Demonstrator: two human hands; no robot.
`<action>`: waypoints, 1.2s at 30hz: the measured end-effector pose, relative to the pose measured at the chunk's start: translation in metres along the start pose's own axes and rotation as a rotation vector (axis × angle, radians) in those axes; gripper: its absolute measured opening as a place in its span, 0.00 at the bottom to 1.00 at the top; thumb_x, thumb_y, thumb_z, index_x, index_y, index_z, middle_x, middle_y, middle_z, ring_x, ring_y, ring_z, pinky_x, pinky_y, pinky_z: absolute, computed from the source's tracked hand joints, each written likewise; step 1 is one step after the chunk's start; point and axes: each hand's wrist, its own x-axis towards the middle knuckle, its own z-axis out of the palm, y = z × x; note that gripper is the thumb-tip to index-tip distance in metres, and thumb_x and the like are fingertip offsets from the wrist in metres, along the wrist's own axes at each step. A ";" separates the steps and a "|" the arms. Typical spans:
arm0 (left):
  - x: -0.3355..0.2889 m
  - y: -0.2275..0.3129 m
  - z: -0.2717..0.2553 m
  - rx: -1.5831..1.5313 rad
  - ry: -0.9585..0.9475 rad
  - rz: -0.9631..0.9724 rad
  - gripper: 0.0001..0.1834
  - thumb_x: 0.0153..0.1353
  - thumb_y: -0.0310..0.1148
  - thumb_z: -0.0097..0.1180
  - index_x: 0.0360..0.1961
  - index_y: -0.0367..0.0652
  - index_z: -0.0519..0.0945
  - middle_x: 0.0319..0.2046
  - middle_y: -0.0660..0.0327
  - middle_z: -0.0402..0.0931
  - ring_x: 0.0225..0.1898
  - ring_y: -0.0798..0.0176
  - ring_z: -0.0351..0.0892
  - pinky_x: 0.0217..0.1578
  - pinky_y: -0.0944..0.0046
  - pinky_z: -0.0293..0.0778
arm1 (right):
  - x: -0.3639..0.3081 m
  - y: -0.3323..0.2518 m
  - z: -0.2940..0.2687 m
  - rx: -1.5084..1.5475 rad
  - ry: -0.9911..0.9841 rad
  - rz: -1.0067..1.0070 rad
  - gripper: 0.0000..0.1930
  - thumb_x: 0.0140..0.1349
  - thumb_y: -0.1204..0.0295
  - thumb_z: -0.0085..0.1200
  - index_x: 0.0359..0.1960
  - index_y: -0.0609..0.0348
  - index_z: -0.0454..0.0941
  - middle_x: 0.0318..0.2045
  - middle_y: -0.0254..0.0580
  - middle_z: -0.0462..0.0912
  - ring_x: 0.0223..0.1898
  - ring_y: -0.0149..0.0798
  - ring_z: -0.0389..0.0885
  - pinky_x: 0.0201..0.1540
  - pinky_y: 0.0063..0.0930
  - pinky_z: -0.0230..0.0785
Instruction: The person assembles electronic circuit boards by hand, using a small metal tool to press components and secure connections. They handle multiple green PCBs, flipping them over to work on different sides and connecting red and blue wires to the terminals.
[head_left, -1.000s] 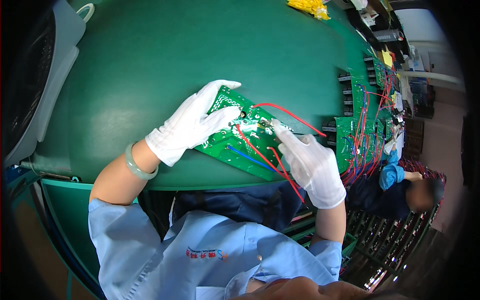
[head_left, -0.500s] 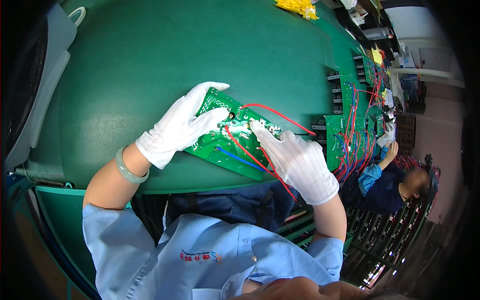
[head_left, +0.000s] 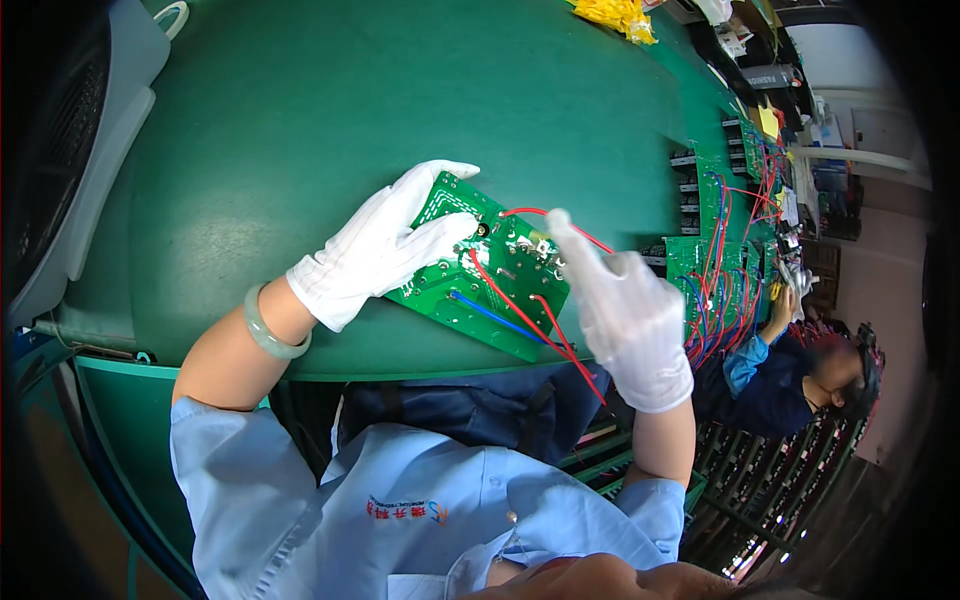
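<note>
My gloved left hand [head_left: 385,245] grips a green circuit board [head_left: 512,272] at its left side, the thumb pressed on its face near a round black part. The board lies tilted by the table's near edge. Red wires [head_left: 570,355] and a blue wire [head_left: 495,316] trail from it to the lower right; another red wire [head_left: 525,210] runs right from its upper edge. My gloved right hand [head_left: 635,315], slightly blurred, is just off the board's right side. Its index finger points out, the others are partly bent, and nothing shows in it.
The green table [head_left: 300,110] spreads beyond the board. Several wired circuit boards [head_left: 700,255] stand along the right side. A yellow plastic bag [head_left: 620,15] lies at the far edge, and a grey machine casing [head_left: 110,170] at the left. A co-worker [head_left: 775,370] sits at the right.
My right hand has lifted its index finger off the board and moved slightly right. The left hand keeps its hold; the view has shifted a little.
</note>
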 end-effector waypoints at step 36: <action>-0.007 0.004 0.011 -0.289 0.059 0.111 0.19 0.78 0.36 0.42 0.59 0.30 0.67 0.54 0.43 0.79 0.55 0.56 0.81 0.59 0.56 0.76 | -0.119 -0.050 0.048 0.951 0.284 0.791 0.25 0.57 0.80 0.67 0.59 0.65 0.80 0.35 0.44 0.86 0.32 0.38 0.82 0.38 0.28 0.75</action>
